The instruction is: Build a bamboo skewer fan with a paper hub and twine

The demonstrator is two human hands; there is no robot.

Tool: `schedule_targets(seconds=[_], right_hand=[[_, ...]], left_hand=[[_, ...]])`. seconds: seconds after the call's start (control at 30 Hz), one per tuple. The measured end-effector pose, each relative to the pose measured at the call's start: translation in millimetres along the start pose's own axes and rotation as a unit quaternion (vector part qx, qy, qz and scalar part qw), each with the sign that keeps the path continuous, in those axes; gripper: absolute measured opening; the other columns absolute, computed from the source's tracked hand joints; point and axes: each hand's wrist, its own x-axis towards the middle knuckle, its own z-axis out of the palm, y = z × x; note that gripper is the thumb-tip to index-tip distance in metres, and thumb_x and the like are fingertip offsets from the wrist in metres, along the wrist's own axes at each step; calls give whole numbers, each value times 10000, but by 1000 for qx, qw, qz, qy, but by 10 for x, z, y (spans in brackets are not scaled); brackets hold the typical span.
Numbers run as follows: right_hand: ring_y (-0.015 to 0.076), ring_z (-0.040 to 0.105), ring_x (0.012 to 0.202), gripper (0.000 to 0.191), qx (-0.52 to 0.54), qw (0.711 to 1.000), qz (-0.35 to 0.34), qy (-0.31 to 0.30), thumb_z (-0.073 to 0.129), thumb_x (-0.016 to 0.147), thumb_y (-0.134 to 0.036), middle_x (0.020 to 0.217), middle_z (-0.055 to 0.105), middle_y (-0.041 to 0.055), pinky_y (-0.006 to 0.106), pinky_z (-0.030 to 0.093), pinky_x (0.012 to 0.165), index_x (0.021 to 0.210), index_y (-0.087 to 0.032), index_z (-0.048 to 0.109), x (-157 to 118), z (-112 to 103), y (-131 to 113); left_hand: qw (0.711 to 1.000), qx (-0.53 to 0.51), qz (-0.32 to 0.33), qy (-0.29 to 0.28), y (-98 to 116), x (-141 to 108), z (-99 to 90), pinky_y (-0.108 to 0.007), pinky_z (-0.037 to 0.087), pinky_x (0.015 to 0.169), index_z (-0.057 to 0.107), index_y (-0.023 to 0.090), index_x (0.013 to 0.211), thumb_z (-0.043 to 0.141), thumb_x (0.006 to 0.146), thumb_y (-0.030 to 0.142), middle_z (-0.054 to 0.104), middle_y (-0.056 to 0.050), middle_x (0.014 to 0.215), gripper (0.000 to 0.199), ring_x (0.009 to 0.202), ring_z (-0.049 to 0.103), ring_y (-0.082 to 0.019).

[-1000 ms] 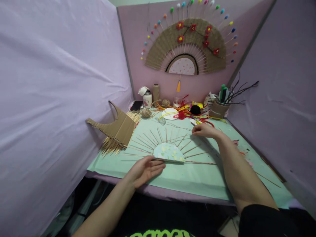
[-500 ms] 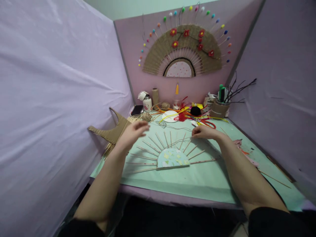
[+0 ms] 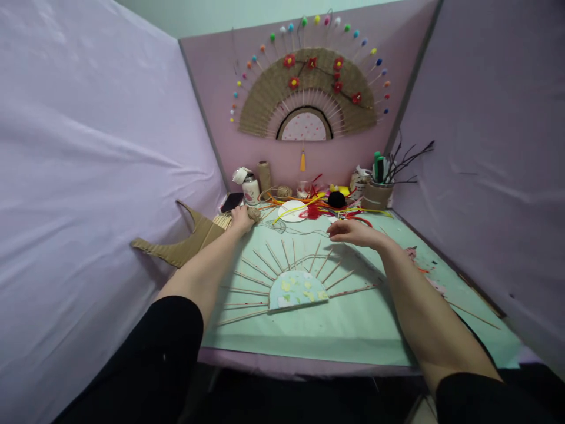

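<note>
My left hand (image 3: 242,220) is at the far left of the table, its fingers closed against a ball of twine (image 3: 255,215), which shows just right of them. Over the right part of the table is my right hand (image 3: 352,232), its fingertips pinched on a thin strand of twine (image 3: 304,233) that runs across from the left. Below and between my hands lies a fan frame: a half-round base (image 3: 298,291) with blue, yellow and green patches, and thin wooden sticks (image 3: 255,271) spreading from its curved edge. Loose twine lies over some upper sticks.
Cut cardboard (image 3: 194,244) leans at the left. Behind are a phone (image 3: 232,202), a jar (image 3: 251,189), a white disc (image 3: 292,211), a black ball (image 3: 336,199) and a pot of twigs (image 3: 377,194). A finished fan (image 3: 265,97) hangs on the back wall.
My left hand has moved forward from above the left sticks to the ball of twine. My right hand stays near the strand, and the whole view has shifted slightly.
</note>
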Motion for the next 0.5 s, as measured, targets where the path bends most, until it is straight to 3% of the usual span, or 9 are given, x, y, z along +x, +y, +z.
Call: schedule_targets(seconds=[0.1, 0.2, 0.27, 0.33, 0.43, 0.5], right_hand=[[207, 670, 833, 352, 9, 1000, -5, 13, 718, 677, -459, 877, 741, 54, 334, 517, 780, 905, -193, 678, -30, -11, -61], [213, 665, 839, 372, 22, 999, -9, 32, 713, 694, -491, 881, 730, 61, 352, 523, 789, 912, -191, 677, -89, -26, -208], [225, 661, 902, 376, 46, 997, -30, 49, 704, 727, -501, 951, 720, 73, 371, 526, 835, 944, -195, 677, -143, 1, -391], [242, 637, 1032, 388, 84, 990, -81, 81, 707, 760, -485, 1096, 688, 88, 396, 512, 918, 1033, -211, 669, -185, 94, -618], [261, 510, 1273, 649, 162, 960, -180, 139, 780, 729, -453, 1357, 539, 94, 437, 429, 1073, 1306, -284, 536, -191, 375, -916], [265, 468, 1324, 903, 228, 945, -202, 117, 835, 668, -457, 1417, 466, 97, 458, 388, 1117, 1438, -338, 378, -163, 620, -1014]], left_hand=[[999, 31, -2, 15, 83, 3, -24, -424, 281, 1055, 506, 167, 990, 728, 597, 89, 482, -142, 1159, 458, 1227, 385, -336], [998, 27, 37, 31, 238, -89, -123, -360, 318, 1042, 479, 170, 1089, 704, 633, 86, 448, -129, 1233, 514, 1226, 419, -281], [994, -23, 100, 25, 391, -263, -221, -331, 368, 998, 467, 169, 1124, 702, 644, 84, 485, -104, 1202, 542, 1157, 483, -244], [981, -110, 155, -26, 581, -530, -322, -320, 418, 925, 475, 176, 1150, 731, 638, 94, 548, -75, 1121, 579, 1041, 551, -223], [946, -275, 155, -70, 872, -999, -425, -298, 448, 897, 560, 222, 1147, 785, 596, 84, 579, -73, 1200, 612, 1079, 572, -234], [929, -348, 114, -47, 995, -1269, -428, -309, 447, 936, 639, 238, 1095, 806, 567, 70, 585, -82, 1234, 578, 1159, 547, -266]])
